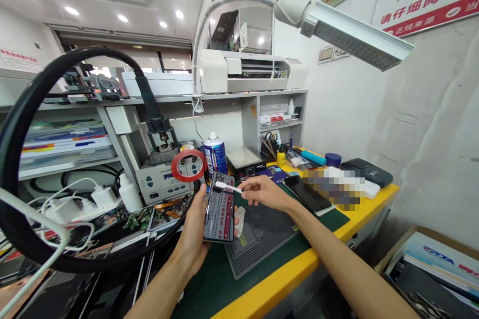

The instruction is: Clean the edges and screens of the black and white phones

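Note:
A smartphone (218, 217) with a glossy, mirror-like back is held upright and a little tilted in my left hand (196, 227). The fingers wrap round its edges, and red lettering reflects in its surface. My right hand (264, 192) pinches the thin stick of a white cotton swab (229, 187). The swab's head lies over the upper part of the phone, near the camera area; whether it touches cannot be made out. Beneath the phone, a crumpled white tissue (240, 220) shows beside my left fingertips, above a grey perforated mat (258, 244).
A black phone (307, 192) lies right of the mat on the yellow-edged bench (269, 299). Behind stand a blue spray can (215, 154), a roll of red tape (174, 167) and a hot-air station (149, 187). Its thick black hose (11, 169) loops at left; a lamp (359, 35) hangs overhead.

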Motion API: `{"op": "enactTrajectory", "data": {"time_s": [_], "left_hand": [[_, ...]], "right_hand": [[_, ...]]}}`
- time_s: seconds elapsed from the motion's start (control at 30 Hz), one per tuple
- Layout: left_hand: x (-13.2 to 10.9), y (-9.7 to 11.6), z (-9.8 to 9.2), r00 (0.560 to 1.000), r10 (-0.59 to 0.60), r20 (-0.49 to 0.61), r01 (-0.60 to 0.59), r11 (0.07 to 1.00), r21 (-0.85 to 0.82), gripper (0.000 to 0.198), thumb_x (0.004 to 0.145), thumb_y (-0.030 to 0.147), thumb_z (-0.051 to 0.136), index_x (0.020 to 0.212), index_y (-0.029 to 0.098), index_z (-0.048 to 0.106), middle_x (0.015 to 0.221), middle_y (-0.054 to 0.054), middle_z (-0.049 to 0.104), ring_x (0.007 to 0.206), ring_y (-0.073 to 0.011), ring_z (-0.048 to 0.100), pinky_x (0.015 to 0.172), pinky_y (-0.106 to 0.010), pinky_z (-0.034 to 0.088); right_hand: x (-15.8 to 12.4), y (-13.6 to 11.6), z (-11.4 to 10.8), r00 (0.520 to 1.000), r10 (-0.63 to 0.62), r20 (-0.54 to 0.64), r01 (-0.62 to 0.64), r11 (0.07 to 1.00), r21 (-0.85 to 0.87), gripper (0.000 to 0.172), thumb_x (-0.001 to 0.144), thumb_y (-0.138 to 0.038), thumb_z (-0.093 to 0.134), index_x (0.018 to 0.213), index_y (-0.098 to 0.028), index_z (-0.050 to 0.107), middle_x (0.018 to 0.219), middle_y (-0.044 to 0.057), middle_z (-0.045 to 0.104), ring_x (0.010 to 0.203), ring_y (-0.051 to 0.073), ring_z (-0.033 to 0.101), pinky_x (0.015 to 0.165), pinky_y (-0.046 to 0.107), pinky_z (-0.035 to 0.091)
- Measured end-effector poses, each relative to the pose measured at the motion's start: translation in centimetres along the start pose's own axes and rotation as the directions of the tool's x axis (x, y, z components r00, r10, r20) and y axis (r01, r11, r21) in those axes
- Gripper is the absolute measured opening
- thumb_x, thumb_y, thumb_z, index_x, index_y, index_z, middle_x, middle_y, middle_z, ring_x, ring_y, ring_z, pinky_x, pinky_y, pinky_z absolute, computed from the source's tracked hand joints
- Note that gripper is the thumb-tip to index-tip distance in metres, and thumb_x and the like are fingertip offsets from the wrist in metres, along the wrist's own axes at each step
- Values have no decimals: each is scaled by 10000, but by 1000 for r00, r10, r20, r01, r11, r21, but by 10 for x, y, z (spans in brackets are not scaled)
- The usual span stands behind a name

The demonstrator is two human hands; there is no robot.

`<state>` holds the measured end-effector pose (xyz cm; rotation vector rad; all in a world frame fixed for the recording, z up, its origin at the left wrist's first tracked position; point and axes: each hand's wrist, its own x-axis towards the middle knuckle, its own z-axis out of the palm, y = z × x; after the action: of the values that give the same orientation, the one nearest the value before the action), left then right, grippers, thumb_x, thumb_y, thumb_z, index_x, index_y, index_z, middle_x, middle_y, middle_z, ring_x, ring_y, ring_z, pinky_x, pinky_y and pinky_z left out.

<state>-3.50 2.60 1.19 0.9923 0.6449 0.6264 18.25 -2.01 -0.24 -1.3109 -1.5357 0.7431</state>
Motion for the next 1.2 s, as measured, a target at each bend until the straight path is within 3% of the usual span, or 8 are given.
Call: {"op": "enactTrajectory", "data": {"time_s": [1.2], "left_hand": [[-2, 2, 4, 1000, 11, 11, -11, 1000, -18, 542, 938, 568, 486, 1265, 141, 556, 968, -129, 732, 755, -271, 733, 578, -343, 601]], "right_hand": [[0, -1, 0, 997, 25, -70, -26, 1000, -9, 313, 810, -370, 673, 1047, -173, 731, 727, 35, 669, 630, 155, 626, 522, 246, 487]]}}
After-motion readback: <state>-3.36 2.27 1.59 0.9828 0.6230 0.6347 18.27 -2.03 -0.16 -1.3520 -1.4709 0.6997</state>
